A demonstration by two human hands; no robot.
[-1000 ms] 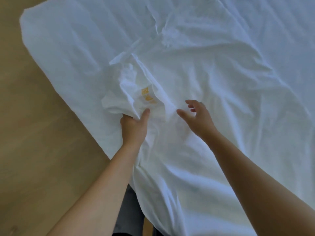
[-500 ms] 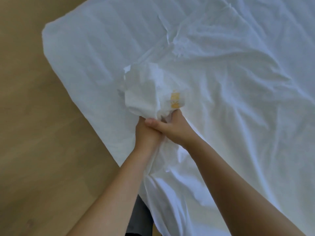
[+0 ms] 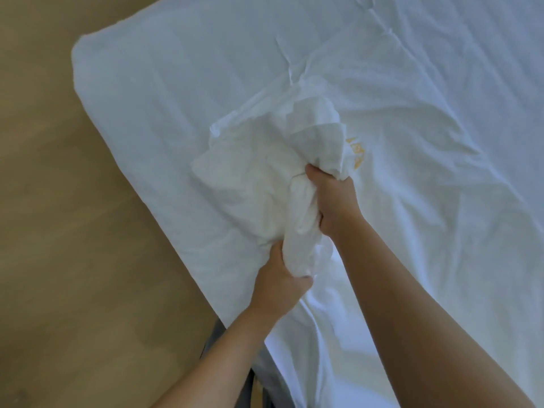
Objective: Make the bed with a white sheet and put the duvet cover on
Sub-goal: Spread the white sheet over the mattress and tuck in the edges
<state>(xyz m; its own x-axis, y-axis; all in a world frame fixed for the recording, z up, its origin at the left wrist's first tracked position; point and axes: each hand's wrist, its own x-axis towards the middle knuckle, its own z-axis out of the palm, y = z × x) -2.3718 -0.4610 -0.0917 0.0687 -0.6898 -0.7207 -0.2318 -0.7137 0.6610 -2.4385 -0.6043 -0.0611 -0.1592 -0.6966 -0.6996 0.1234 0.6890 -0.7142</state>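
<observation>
A white sheet [image 3: 164, 92] covers the mattress, whose corner lies at the upper left. On top spreads wrinkled white cloth [image 3: 426, 178], the duvet cover, with a small yellow mark [image 3: 356, 151]. A bunch of this cloth [image 3: 265, 160] is gathered up near the bed's left edge. My right hand [image 3: 332, 201] grips the upper part of the bunch just below the yellow mark. My left hand [image 3: 279, 284] grips the lower part, closer to me. The fingers of both hands are partly hidden in the folds.
Wooden floor [image 3: 67, 245] fills the left side, along the bed's edge. A dark grey trouser leg [image 3: 215, 346] shows at the bottom, against the bed. The cloth runs out of view to the right and at the bottom.
My right hand, open a second ago, has closed on the bunched cloth. Since half a second ago my left hand has slid down the bunch toward me, away from the right.
</observation>
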